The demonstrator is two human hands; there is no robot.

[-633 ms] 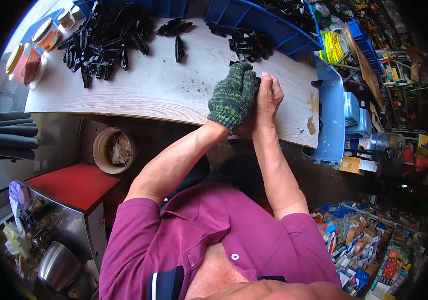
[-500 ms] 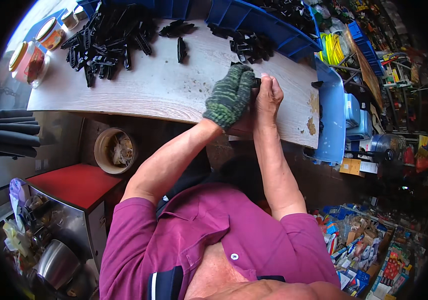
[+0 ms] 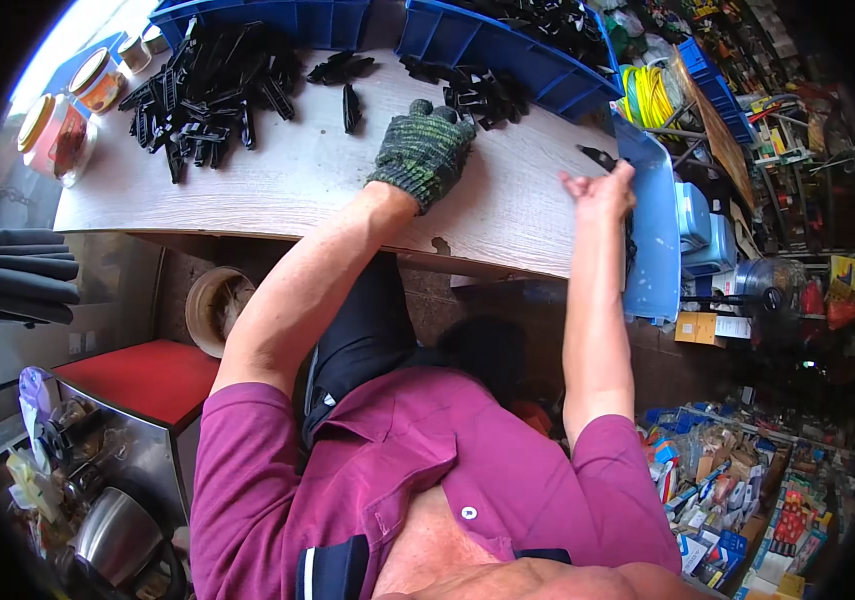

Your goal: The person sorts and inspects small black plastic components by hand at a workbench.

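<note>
Fingers of left gloved hand were curled beside small black-parts pile, grip hidden, while right hand, partly splayed, hold unclear, hung near one black part and light-blue bin, presumably set at table edge for short reach.

Table with pale wood-grain top; worn patch at front edge, right of left grip. Large heap of slender black plastic parts well left of left grip; single slender black part nearer; black pile just beyond. Round lidded see-through jars farthest left. Blue rectangular plastic bins beyond left grip.
</note>
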